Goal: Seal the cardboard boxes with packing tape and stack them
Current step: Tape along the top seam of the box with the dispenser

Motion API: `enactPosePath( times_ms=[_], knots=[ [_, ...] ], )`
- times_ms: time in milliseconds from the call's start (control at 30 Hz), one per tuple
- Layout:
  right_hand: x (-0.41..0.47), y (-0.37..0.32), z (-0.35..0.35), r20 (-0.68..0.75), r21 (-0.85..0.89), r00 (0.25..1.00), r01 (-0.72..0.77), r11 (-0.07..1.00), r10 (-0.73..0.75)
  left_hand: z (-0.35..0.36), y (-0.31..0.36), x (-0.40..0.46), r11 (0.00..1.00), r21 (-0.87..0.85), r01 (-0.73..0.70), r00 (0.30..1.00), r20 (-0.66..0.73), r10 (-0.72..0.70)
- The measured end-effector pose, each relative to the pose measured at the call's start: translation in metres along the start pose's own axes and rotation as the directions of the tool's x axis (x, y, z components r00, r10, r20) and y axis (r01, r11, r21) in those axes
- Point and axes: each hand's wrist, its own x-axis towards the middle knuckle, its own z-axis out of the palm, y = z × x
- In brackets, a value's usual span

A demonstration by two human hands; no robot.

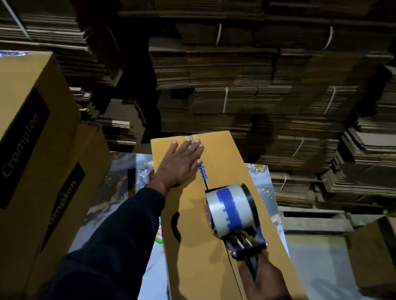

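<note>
box (194,229) top, flattened cardboard stacks (256,66) behind

Matt tan cardboard box (194,229); glossy clear plastic tape (229,207) with blue print; shiny metal dispenser (247,245); dark matt cloth sleeve (101,265); rough corrugated cardboard stacks (242,63).

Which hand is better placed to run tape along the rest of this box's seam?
Right hand: it grips the tape dispenser on the seam. Left hand lies flat on the box, steadying it.
</note>
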Motion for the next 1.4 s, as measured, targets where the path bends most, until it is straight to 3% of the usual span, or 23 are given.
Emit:
enactPosePath(
  times_ms=[100, 333, 867, 1400],
  knots=[
    [0.002, 0.000, 0.002, 0.018, 0.005, 0.999, -0.042, 0.999, 0.042, -0.003, 0.003, -0.008, 0.999, -0.014, -0.034, 0.999, 0.013, 0.034],
    [0.001, -0.001, 0.004, 0.046, 0.036, 0.998, -0.034, 0.999, 0.032, 0.010, 0.031, -0.045, 0.949, 0.041, -0.314, 0.948, 0.070, 0.311],
    [-0.006, -0.009, -0.011, 0.124, 0.018, 0.991, 0.044, 0.999, -0.046, -0.005, 0.066, -0.069, 0.985, 0.050, -0.162, 0.978, 0.138, 0.154],
    [-0.011, -0.013, 0.003, 0.065, 0.013, 0.996, 0.056, 0.998, -0.057, -0.019, 0.085, -0.092, 0.988, 0.111, -0.112, 0.980, 0.177, 0.091]
  ],
)
